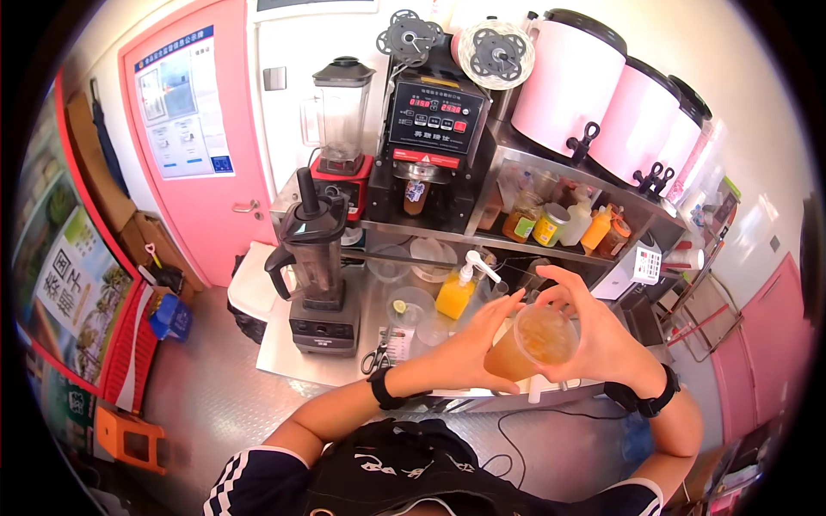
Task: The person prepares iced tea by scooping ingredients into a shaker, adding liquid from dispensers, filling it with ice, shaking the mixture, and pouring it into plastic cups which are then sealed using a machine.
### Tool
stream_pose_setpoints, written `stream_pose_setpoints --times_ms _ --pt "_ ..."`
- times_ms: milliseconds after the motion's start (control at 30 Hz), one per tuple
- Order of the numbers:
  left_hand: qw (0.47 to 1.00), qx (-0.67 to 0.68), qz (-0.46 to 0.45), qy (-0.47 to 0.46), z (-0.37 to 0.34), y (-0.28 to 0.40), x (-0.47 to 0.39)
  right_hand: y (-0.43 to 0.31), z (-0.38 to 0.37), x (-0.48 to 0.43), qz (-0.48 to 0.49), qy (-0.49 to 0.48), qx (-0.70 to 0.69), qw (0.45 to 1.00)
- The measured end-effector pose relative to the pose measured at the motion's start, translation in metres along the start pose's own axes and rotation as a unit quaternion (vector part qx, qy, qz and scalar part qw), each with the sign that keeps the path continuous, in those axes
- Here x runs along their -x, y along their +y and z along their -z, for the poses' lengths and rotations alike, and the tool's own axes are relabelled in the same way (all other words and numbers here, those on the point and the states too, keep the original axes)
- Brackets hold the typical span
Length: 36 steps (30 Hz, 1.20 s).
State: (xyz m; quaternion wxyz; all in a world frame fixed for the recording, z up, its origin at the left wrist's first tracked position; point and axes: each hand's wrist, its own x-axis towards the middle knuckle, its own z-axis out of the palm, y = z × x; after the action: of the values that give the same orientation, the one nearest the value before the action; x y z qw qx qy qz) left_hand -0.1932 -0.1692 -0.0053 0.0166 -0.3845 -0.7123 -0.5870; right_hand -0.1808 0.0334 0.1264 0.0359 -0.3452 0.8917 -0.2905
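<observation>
My left hand (474, 345) and my right hand (603, 338) hold a clear plastic cup (526, 345) between them, one on each side. The cup is tilted, its round top facing me, and amber liquid fills much of it. Beyond the hands, a pump bottle of orange liquid (455, 297) stands on the steel counter. A cut lime (400, 306) sits in a clear container beside it. Black-handled scissors (376, 361) lie near the counter's front edge. Behind, a cup sealing machine (435, 116) has lit red digits and holds another filled cup (416, 195).
A black blender (317, 271) stands left on the counter, with a red-based blender (340, 161) behind it. Pink drink dispensers (568, 84) line the upper shelf at right, above jars and bottles (548, 224). A black cable (506, 438) trails over the metal floor.
</observation>
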Motion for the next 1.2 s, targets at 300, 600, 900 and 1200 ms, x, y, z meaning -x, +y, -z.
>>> stream_pose_setpoints --times_ms 300,600,900,1200 --pt "0.943 -0.325 -0.061 0.042 0.093 -0.046 -0.012 0.001 0.006 0.018 -0.041 0.019 0.013 0.999" --pt "0.853 -0.503 0.025 0.139 0.169 -0.110 -0.062 0.007 0.015 0.018 -0.029 0.031 0.018 0.999" --pt "0.757 -0.619 0.035 0.206 0.189 -0.152 -0.098 0.021 0.020 0.016 -0.043 0.019 0.023 0.999" --pt "0.706 -0.663 0.050 0.242 0.191 -0.174 -0.120 0.038 0.026 0.008 -0.042 0.026 0.031 0.998"
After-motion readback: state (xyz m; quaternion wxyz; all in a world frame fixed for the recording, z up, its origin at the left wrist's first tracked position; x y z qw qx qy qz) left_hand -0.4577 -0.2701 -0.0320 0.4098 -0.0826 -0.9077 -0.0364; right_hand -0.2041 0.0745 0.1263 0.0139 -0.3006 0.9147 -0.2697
